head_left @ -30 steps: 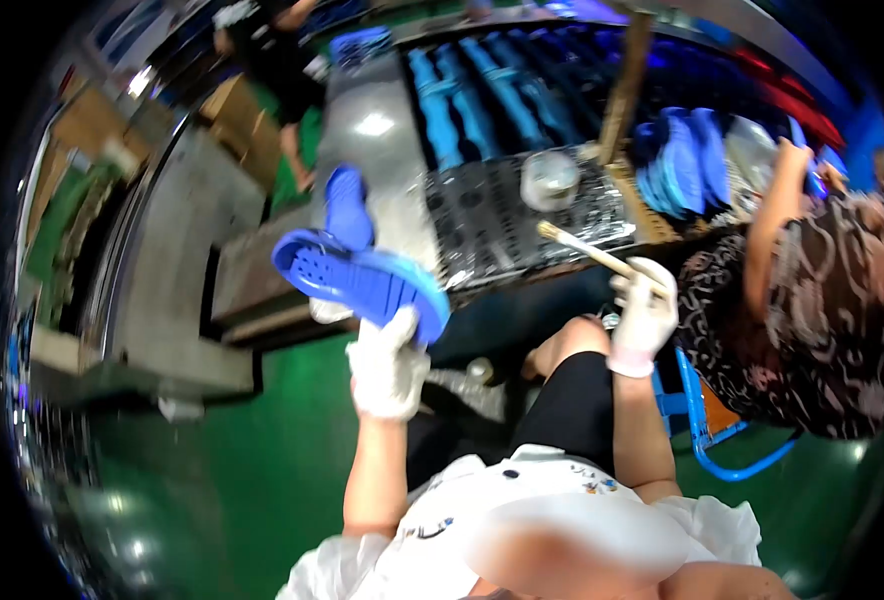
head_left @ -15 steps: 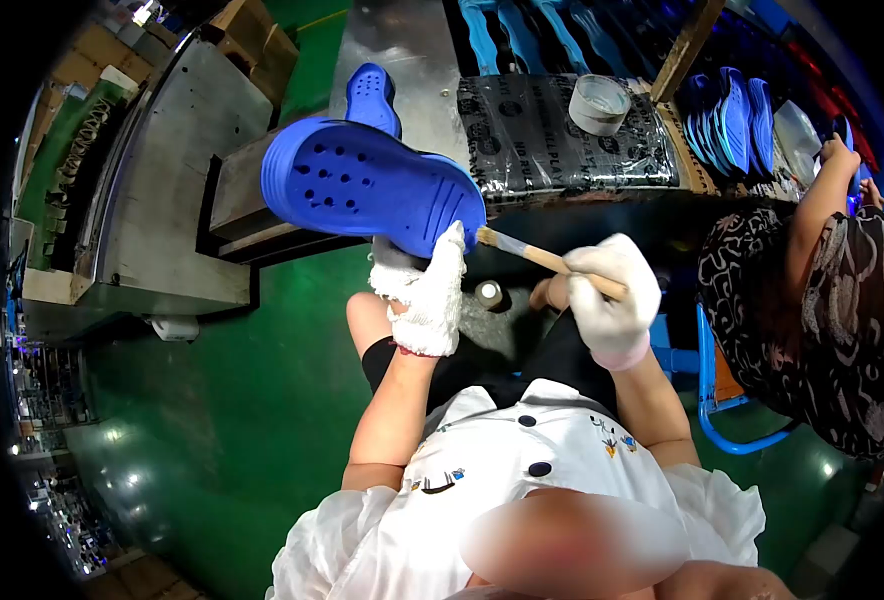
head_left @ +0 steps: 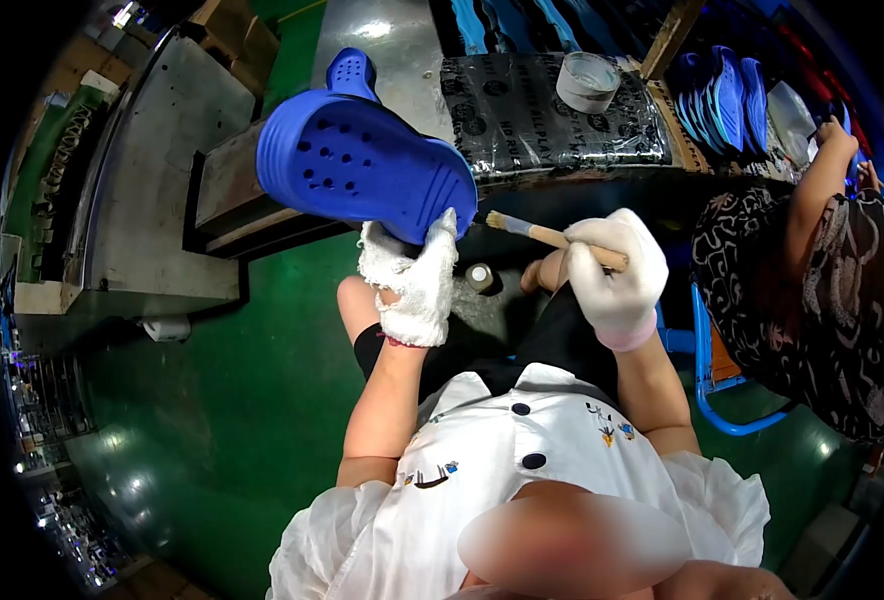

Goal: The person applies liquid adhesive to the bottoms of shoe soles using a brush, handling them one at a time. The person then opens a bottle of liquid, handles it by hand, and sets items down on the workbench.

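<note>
A blue clog upper with rows of holes (head_left: 362, 170) is raised in front of me, its narrow end gripped by my left hand (head_left: 410, 285). That hand wears a white knit glove, with the thumb over the clog's surface. In my gloved right hand (head_left: 617, 270) is a paintbrush with a wooden handle (head_left: 552, 237). Its bristles point left and stand a short way off the clog's end. Behind the held piece, a second blue clog (head_left: 350, 72) lies on the metal bench (head_left: 392, 40).
A round white tub (head_left: 587, 82) stands on black plastic wrap (head_left: 532, 120). Several blue soles (head_left: 724, 100) lean at the right. A seated co-worker in a patterned garment (head_left: 802, 300) works at my right. A metal cabinet (head_left: 162, 180) stands left; a small bottle (head_left: 481, 277) is below the bench.
The brush has come away from the clog's end, leaving a gap between bristles and clog. My left hand still holds the clog. The whole view has shifted slightly.
</note>
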Available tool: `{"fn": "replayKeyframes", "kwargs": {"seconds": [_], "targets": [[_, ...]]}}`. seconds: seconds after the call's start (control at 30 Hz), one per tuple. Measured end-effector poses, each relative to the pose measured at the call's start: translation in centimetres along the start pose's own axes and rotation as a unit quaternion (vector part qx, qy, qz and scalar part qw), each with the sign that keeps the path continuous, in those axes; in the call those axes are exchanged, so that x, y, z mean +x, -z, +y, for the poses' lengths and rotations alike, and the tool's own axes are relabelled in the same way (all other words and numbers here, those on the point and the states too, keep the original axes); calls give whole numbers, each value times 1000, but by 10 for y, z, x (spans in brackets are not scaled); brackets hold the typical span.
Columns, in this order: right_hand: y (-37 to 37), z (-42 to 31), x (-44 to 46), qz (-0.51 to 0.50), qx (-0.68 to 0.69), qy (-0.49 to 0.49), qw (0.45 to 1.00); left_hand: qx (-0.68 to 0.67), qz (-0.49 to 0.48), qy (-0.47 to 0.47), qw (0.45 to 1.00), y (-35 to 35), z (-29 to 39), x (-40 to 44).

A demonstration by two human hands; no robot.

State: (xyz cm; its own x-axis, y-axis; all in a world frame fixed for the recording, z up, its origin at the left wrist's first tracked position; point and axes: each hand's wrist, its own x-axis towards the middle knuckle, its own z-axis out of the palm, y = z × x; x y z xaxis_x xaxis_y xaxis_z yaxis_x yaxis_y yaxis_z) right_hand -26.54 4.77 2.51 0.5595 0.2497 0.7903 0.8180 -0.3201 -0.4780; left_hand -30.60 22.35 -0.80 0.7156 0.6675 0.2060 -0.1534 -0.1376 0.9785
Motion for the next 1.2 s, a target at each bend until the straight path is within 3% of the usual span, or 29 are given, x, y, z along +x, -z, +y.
{"fn": "replayKeyframes", "kwargs": {"seconds": [0.17,0.3,0.37,0.47,0.57,0.77,1.1,1.2], "targets": [[-4,-1,-1,-2,28,1,1000,-25,3,55,998,-5,7,-5],[0,3,-3,6,1,-8,1000,-40,17,-14,999,-8,-5,-2],[3,4,-4,0,42,-15,999,-77,11,17,997,-10,-5,-4],[-1,2,-4,-16,31,-4,999,-46,3,57,997,-12,3,-6],[3,4,-5,-2,24,-10,1000,-49,4,19,999,-12,-7,-3],[1,10,-6,55,10,-47,997,-35,3,57,998,-12,-6,-7],[4,13,-10,51,-3,-41,998,-53,-10,58,997,-11,0,-6],[7,11,-11,57,26,-60,996,-44,-33,104,993,-11,1,-7]]}}
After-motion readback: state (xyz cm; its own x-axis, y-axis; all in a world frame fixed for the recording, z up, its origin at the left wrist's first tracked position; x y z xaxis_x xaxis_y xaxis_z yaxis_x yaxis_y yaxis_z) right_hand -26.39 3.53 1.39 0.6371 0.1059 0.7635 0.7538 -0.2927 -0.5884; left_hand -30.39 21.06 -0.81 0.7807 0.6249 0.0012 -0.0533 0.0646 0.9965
